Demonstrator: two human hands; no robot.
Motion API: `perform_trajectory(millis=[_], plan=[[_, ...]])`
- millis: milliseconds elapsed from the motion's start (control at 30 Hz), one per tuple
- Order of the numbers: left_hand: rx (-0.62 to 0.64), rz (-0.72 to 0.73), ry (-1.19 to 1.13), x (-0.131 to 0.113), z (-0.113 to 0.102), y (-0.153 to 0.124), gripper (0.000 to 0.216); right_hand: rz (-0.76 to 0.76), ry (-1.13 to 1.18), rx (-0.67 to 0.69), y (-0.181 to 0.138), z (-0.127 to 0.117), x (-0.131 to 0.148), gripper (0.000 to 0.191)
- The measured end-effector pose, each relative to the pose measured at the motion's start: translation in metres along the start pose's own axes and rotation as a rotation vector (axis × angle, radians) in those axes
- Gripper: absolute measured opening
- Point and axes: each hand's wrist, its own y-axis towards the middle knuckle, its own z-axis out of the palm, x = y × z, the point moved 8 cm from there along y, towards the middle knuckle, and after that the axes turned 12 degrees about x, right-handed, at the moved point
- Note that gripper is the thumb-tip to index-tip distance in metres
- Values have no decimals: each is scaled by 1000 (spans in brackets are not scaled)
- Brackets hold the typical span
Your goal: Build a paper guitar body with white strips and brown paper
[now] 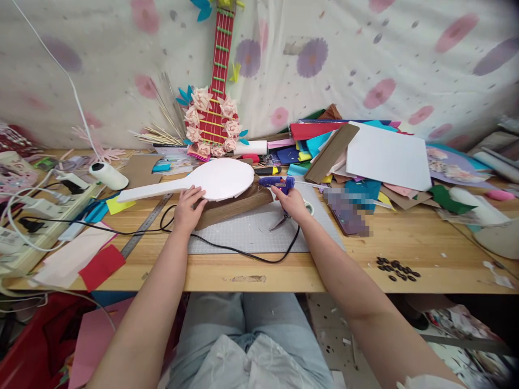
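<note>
My left hand [190, 208] grips the near edge of a white guitar-shaped board [225, 177], round at one end with a long neck reaching left. Under its round end runs a brown strip [235, 212], which looks like paper or card. In my right hand [292, 204] is a blue hot glue gun [279, 185], its nozzle pointing left at the board's edge. The gun's black cord [259, 259] loops over the grey cutting mat [263, 233]. Scissors [279, 222] lie partly hidden beneath my right hand.
A finished red paper guitar [214, 116] with pink flowers leans on the back curtain. Coloured sheets and a white board [387, 154] pile up at the right. Black oval pieces [396, 268] lie near the front edge. A power strip [48, 221] and a steel ruler [146, 227] are left.
</note>
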Motion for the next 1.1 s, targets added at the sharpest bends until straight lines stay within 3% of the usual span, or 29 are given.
perform_trajectory(millis=[467, 1100], plan=[[-15, 21, -6, -1, 0, 0, 23, -47, -11, 37, 2, 5, -1, 41], [-50, 52, -37, 1, 0, -1, 22, -148, -42, 105, -11, 11, 20, 43]])
